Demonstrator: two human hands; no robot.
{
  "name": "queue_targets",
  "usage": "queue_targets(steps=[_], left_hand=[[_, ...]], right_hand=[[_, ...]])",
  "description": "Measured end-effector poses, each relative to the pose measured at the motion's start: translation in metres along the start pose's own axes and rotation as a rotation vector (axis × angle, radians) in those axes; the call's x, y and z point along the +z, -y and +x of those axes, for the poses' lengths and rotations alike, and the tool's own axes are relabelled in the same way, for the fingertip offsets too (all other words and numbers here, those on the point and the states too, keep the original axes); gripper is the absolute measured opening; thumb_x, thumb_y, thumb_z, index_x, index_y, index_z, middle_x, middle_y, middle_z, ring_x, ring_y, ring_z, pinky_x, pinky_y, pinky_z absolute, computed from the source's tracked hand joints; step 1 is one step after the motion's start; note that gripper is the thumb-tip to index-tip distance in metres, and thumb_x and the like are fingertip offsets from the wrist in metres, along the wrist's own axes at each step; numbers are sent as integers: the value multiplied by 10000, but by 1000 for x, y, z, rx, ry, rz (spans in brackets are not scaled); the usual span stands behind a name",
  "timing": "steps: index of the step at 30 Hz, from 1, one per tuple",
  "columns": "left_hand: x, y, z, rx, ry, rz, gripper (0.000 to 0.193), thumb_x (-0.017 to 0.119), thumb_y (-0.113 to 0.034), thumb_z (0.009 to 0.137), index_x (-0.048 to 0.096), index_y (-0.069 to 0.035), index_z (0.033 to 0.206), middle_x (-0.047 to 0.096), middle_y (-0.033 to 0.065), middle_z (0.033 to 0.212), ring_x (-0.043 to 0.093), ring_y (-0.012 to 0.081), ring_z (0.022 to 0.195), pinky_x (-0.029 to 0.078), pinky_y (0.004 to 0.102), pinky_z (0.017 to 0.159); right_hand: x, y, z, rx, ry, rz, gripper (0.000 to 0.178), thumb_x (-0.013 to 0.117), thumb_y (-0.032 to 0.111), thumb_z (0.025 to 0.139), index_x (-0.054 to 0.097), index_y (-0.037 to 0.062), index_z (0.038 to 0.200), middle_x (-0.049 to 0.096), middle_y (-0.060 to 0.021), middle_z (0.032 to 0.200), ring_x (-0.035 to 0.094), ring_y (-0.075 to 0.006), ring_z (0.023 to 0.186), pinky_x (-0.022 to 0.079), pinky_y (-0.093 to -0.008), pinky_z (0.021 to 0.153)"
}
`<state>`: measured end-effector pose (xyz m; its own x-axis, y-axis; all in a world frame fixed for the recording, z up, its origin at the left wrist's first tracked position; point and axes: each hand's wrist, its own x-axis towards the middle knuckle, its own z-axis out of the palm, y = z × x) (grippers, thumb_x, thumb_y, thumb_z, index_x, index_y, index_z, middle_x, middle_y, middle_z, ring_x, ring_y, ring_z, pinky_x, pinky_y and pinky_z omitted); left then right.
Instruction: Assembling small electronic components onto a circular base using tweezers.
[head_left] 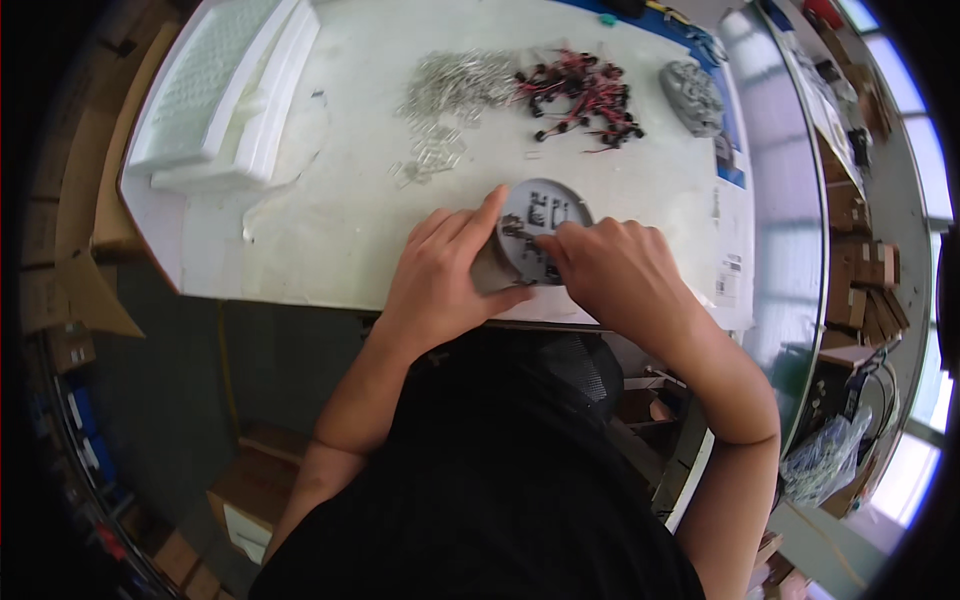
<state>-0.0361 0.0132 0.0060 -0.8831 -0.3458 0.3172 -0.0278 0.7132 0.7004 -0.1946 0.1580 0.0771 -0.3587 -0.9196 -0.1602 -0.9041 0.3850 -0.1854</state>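
A round grey housing (540, 200) with dark parts on its pale face is tilted near the front edge of the worktable. My left hand (440, 265) is closed around its left side, with the thumb along the lower rim. On the right, my right hand (625, 265) is bent over the face, its fingers pinched together near the middle. What those fingertips hold, if anything, is hidden. Beyond the housing lie a heap of small clear pieces (460, 85) and a pile of small black round parts with red and black wires (585, 100).
White foam trays (205, 95) lean at the table's far left. A grey lumpy bundle (691, 98) lies at the far right. Printed sheets (730, 250) line the right edge. Cardboard boxes (860, 270) fill shelving beyond, and a brown carton (255, 485) stands at lower left.
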Motion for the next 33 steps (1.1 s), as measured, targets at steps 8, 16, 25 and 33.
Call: queue_targets(steps=[8,16,25,33], left_hand=[[27,24,2,-183,-128,-331,595,776,-29,884,616,9,1456,679,144,1022,611,260,801,525,336,763],[6,-5,5,-19,-16,-6,471,728,55,915,725,-68,1369,586,96,853,562,213,730,487,323,694],[12,12,-10,101,-185,145,261,814,-7,876,833,-80,1126,635,69,836,592,246,790,503,365,742],[6,12,-10,73,-147,202,227,779,24,901,823,-51,1110,644,75,864,598,224,808,488,342,681]], right_hand=[[45,-16,-43,-88,-357,339,242,773,294,958,656,82,949,701,-138,1012,711,-350,746,567,-462,631],[24,-127,-73,576,-819,585,325,827,75,916,656,78,1192,682,-95,934,691,-184,726,550,-330,618],[63,-502,-283,1395,-1120,5,474,803,383,927,738,-10,1184,784,-223,1094,762,-347,951,579,-434,889],[36,-448,-203,1016,-1201,165,409,761,360,944,770,34,1191,798,-183,1042,762,-383,952,583,-441,896]])
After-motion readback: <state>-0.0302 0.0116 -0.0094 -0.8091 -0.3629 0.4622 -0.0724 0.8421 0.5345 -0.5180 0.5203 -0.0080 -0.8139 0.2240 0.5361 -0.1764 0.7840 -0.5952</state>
